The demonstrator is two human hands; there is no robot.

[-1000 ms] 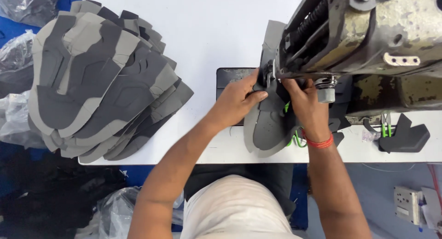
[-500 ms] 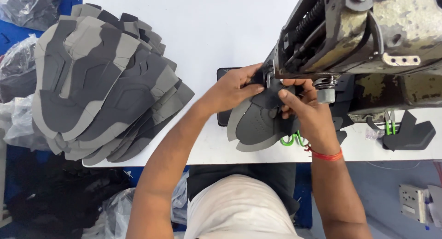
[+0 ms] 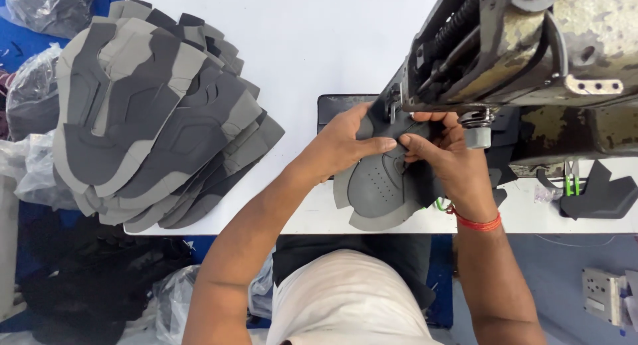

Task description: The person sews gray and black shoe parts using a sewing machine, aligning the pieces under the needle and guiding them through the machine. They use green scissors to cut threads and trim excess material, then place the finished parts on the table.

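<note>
At the far left, clear plastic bags (image 3: 33,152) of dark stuff hang off the table's left edge, one more at the far left corner; their contents are too crumpled to make out. Just right of them, a fanned stack of shoe-upper pieces (image 3: 153,119) lies on the white table (image 3: 312,46), each flat piece cut in light grey with darker grey panels over it, the stack spreading from far left to the near edge.

Right of the stack, at the table's near middle, is the grey shoe upper (image 3: 380,185) being worked: dark grey with a paler grey border, rounded at the near end, with a patch of small punched holes. It lies flat, its far end reaching under the head of the sewing machine (image 3: 525,59), a worn, paint-chipped metal body filling the far right.

The left hand (image 3: 349,142) presses down on the upper's left far part, fingers stretched flat, thumb pointing right. The right hand (image 3: 442,156) pinches the upper's right edge just beneath the machine head, fingers curled onto the fabric, fingertips nearly meeting the left thumb. A red thread band (image 3: 477,220) circles the right wrist.

Further right, a dark grey cut piece (image 3: 601,195) lies on the table's near right, and a grey wall socket box (image 3: 601,295) sits low below the table.
</note>
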